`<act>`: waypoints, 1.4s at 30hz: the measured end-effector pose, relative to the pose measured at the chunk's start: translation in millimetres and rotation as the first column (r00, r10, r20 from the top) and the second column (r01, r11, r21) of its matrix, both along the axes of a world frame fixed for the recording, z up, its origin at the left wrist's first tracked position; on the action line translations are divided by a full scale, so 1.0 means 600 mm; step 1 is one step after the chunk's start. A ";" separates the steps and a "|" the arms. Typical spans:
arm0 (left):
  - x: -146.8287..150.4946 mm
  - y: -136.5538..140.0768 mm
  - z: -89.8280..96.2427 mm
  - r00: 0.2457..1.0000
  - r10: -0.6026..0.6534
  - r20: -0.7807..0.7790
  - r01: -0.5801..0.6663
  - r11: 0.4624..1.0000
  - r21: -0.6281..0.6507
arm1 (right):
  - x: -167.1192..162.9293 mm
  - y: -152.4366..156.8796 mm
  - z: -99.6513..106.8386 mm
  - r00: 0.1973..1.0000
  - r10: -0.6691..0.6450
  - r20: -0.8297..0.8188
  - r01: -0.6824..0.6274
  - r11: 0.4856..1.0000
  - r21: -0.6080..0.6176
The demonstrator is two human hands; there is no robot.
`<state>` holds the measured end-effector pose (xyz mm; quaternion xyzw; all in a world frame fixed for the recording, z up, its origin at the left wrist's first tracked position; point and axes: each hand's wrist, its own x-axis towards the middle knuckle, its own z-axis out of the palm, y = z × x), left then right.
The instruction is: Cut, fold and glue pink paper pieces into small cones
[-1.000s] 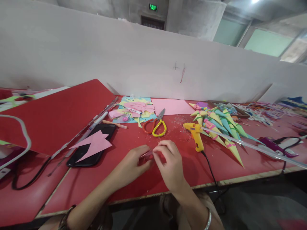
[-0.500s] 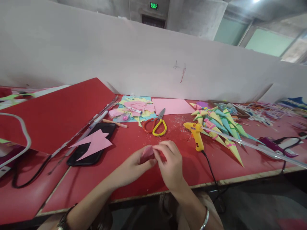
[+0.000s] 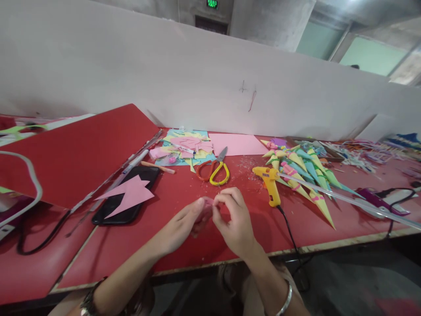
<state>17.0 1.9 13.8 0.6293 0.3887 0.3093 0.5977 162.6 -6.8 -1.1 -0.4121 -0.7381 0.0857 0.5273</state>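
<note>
Between my hands, above the red tabletop point(image 3: 184, 245), is a small piece of pink paper point(image 3: 208, 202), mostly covered by my fingers. My left hand point(image 3: 189, 221) is closed on its left side, thumb on top. With thumb and forefinger pinched, my right hand point(image 3: 234, 219) grips its right edge. Beyond the hands lie scissors point(image 3: 217, 169) with one red and one yellow handle. A yellow glue gun point(image 3: 270, 184), a long clear glue stick point(image 3: 329, 193) in its back, rests to the right of my right hand.
Cut pink paper point(image 3: 131, 193) lies on a black phone point(image 3: 144, 175) at left. Paper scraps point(image 3: 187, 145) and a pink sheet point(image 3: 237, 145) are at the back. Several paper cones point(image 3: 305, 166) are piled at right. A leaning red board point(image 3: 98, 149) stands left; a white partition point(image 3: 164, 70) rises behind.
The left hand has turned, its thumb now nearer the paper's top edge, so less of the pink paper shows. The right hand keeps its pinch. Things on the table stay put.
</note>
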 end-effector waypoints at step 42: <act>-0.028 0.017 -0.013 0.726 0.359 -0.586 0.438 0.415 0.797 | -0.026 -0.019 -0.014 0.935 0.272 0.226 -0.210 0.941 -0.265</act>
